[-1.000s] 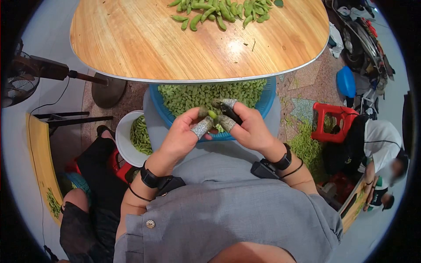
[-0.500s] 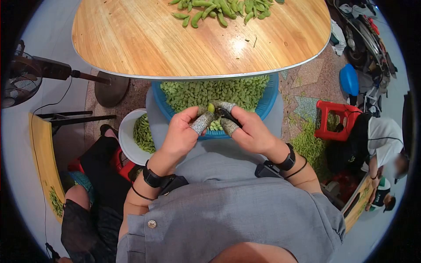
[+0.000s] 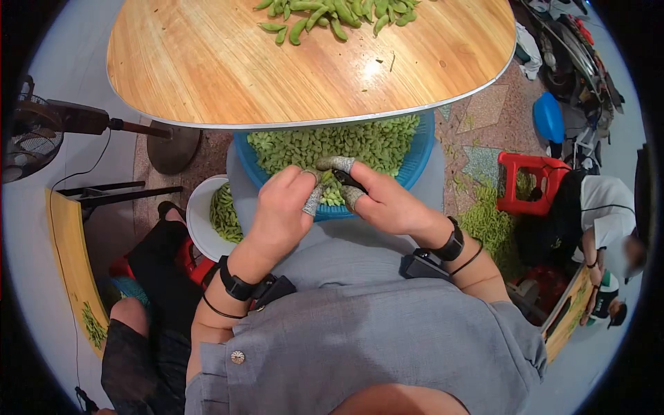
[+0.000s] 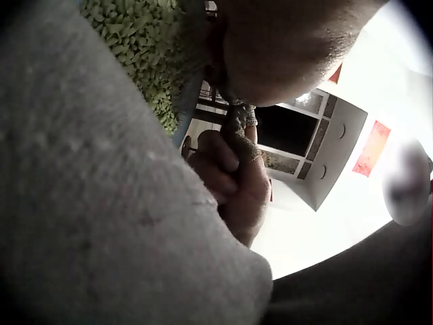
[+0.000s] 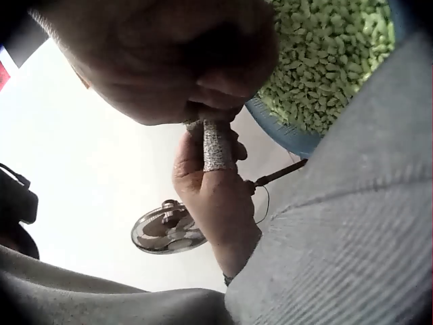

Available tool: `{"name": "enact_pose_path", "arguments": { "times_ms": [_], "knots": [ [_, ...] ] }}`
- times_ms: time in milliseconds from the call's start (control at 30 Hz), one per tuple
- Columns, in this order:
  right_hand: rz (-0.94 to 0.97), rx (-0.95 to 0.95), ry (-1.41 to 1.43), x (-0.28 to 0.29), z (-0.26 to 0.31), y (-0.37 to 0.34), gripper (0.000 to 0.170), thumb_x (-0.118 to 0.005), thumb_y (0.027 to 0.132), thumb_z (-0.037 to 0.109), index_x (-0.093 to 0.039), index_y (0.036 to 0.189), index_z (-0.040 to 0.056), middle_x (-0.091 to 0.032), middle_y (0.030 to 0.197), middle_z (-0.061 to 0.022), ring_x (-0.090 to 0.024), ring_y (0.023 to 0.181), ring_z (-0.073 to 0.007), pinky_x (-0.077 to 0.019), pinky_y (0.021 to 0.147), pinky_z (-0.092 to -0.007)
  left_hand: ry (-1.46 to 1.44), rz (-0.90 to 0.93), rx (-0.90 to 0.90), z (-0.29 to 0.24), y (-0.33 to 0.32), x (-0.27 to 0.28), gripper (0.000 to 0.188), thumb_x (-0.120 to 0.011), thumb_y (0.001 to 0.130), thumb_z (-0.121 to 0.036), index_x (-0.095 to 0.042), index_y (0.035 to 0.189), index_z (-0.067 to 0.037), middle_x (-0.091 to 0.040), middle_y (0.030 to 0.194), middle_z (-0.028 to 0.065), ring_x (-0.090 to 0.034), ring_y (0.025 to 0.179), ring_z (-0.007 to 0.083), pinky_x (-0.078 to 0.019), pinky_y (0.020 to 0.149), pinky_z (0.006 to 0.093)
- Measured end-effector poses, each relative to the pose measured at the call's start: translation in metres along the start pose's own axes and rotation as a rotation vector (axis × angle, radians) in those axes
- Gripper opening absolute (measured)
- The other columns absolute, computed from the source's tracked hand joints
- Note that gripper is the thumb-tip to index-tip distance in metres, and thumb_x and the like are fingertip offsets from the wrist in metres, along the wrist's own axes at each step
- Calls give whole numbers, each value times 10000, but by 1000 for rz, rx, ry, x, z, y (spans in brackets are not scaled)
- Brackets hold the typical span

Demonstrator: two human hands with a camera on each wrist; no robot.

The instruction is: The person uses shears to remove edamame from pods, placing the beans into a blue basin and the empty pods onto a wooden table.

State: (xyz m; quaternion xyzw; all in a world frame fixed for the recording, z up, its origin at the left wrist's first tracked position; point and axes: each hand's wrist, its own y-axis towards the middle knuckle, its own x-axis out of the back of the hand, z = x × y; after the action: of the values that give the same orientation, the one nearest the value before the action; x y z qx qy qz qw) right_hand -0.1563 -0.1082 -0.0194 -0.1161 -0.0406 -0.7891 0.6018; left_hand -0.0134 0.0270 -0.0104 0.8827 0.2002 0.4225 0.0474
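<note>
Both hands meet over the near side of a blue basket [image 3: 423, 162] full of shelled green beans [image 3: 332, 149]. My left hand [image 3: 280, 204] pinches a green soybean pod [image 3: 328, 178] between thumb and forefinger, mostly hidden by the fingers. In my right hand [image 3: 387, 200], a small black object [image 3: 348, 179] is gripped between thumb and forefinger, right against the pod; I cannot tell its kind. Grey speckled wraps cover the thumbs and forefingers of both hands. In the right wrist view, the wrapped left thumb [image 5: 218, 145] points up toward the right hand.
A wooden table [image 3: 228, 76] overhangs the basket's far side, with whole pods [image 3: 332, 17] on it. To the left stand a white bucket [image 3: 198, 211] of pods and a fan [image 3: 34, 131]. On the right are a red stool [image 3: 508, 183], pods heaped on the floor [image 3: 484, 225], and seated people.
The left hand has turned over, its knuckles now more on top, and the pod has sunk lower between the fingers. The right hand stays close by, still gripping the black object.
</note>
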Motion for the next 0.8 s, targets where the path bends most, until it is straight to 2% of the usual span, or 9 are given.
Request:
{"name": "enact_pose_path", "arguments": {
  "times_ms": [67,100,167,333,400,533,600,733,800],
  "knots": [
    [-18,52,4,3,-2,-1,464,-410,847,43,-421,1310,79,-548,863,-103,-539,756,-188,-470,688,-322,-175,34,41,6,1,1,134,-628,788,-47,-624,917,-10,-582,746,112,-573,663,273,-458,584,345],
    [128,-225,437,12,12,-3,468,-391,861,49,-413,1322,125,-511,818,-52,-479,680,-137,-430,608,-283,-174,36,40,11,0,3,134,-628,788,-47,-624,917,-10,-582,746,112,-573,663,273,-458,584,345],
    [274,-505,875,18,22,-4,475,-372,875,55,-405,1334,170,-473,773,-2,-420,605,-86,-391,527,-243,-1345,269,735,20,-3,5,99,-618,844,-65,-634,916,1,-609,769,29,-560,650,147,-459,581,291],
    [197,-574,745,9,26,-2,495,-332,879,46,-386,1341,215,-414,708,45,-311,526,-44,-305,462,-187,-875,176,553,3,8,4,107,-595,881,-93,-627,891,9,-604,786,-5,-541,653,96,-459,582,269],
    [158,-574,746,5,28,0,479,-338,905,54,-364,1356,214,-402,706,48,-291,519,-34,-268,449,-178,-99,112,43,13,8,4,74,-600,864,-83,-605,854,-10,-590,768,-12,-538,654,94,-455,578,266],
    [87,-424,590,0,19,-1,462,-357,926,77,-348,1368,211,-409,719,46,-289,515,-27,-247,437,-168,-109,71,18,18,10,0,25,-575,836,-42,-580,828,-19,-564,704,19,-538,646,109,-449,569,281],
    [113,-426,662,3,12,-3,474,-360,897,70,-363,1357,183,-420,710,43,-331,528,-34,-287,443,-181,-1028,251,635,17,9,1,57,-534,813,-11,-576,852,-17,-535,655,65,-540,631,131,-442,556,299],
    [50,-509,583,8,-5,-4,414,-441,865,83,-449,1278,118,-491,738,30,-432,563,-61,-375,467,-218,-808,311,604,18,6,-8,86,-504,802,1,-565,862,0,-521,638,92,-542,620,145,-439,557,304],
    [-55,-446,414,5,-9,0,337,-487,854,96,-495,1191,80,-515,747,8,-457,582,-77,-403,492,-242,-518,304,487,14,7,-13,119,-477,809,8,-587,850,-9,-561,702,-7,-513,637,90,-404,562,236]
  ]
}}
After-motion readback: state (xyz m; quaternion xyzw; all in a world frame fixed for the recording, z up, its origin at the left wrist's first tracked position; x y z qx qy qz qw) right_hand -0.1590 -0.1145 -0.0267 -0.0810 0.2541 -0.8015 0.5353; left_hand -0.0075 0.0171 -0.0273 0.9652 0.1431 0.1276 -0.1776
